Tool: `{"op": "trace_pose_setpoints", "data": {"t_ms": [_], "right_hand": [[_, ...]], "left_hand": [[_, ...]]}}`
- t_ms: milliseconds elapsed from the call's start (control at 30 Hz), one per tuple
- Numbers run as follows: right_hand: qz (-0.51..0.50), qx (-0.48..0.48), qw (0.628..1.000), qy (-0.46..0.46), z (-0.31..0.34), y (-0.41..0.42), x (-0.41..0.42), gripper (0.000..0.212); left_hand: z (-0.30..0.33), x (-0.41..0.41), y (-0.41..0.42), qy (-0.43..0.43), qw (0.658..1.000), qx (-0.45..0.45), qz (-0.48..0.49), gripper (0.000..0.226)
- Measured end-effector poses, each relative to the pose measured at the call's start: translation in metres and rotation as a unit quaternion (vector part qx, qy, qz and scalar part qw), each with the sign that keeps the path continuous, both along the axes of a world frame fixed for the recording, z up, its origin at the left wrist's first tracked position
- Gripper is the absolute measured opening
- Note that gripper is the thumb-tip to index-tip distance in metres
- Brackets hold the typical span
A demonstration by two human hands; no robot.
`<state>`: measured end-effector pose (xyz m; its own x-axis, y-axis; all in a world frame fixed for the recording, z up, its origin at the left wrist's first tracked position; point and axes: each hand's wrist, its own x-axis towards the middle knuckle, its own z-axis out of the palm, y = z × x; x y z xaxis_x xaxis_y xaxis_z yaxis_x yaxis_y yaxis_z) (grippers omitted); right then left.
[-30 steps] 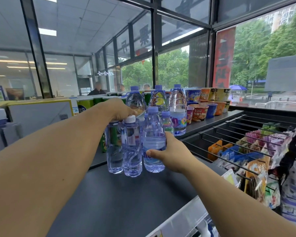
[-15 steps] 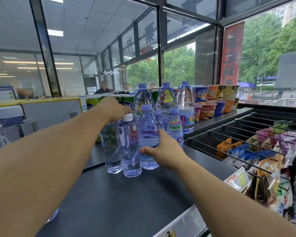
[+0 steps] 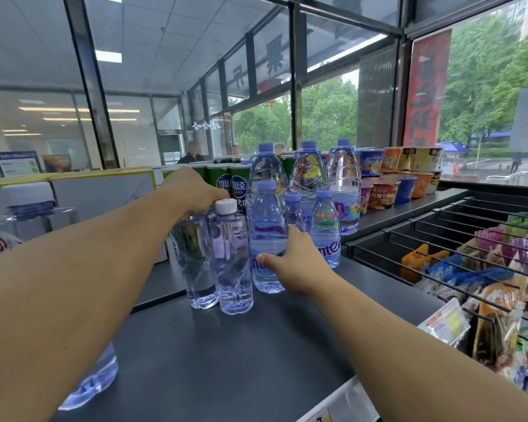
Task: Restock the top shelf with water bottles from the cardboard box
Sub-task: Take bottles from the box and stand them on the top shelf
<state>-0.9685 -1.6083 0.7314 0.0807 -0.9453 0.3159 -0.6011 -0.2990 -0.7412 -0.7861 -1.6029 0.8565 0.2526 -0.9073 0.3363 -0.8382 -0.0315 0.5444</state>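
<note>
Convenience store, shop floor by the front window. Dark top shelf (image 3: 256, 354) stocked with water bottles (image 3: 267, 239) at 12 o'clock, instant noodle cups (image 3: 381, 193) in a row at 1 o'clock, green snack cans (image 3: 230, 184) behind the bottles. Wire pegs with hanging snack packets (image 3: 500, 269) at 3 o'clock, price tag (image 3: 445, 324) on the shelf edge. Glass storefront (image 3: 326, 117) with reversed lettering, wet street and trees outside. Fluorescent ceiling panels at 11 o'clock.
</note>
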Motion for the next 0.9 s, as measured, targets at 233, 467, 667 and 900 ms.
{"op": "trace_pose_setpoints", "data": {"t_ms": [233, 467, 667, 900], "right_hand": [[-0.033, -0.001, 0.999, 0.003, -0.003, 0.009, 0.012, 0.068], [-0.022, -0.139, 0.987, -0.071, 0.010, 0.048, 0.014, 0.037], [0.036, -0.071, 0.996, -0.034, 0.012, 0.057, 0.042, 0.060], [0.068, -0.047, 0.996, -0.020, 0.018, 0.060, 0.041, 0.038]], "left_hand": [[0.001, 0.019, 0.001, -0.049, 0.997, 0.045, -0.039, 0.034], [0.002, 0.015, 0.002, -0.050, 0.997, 0.029, -0.042, 0.060], [0.000, 0.007, 0.000, -0.108, 0.992, 0.015, -0.060, 0.061], [0.003, 0.011, 0.012, -0.104, 0.991, 0.010, -0.087, 0.055]]}}
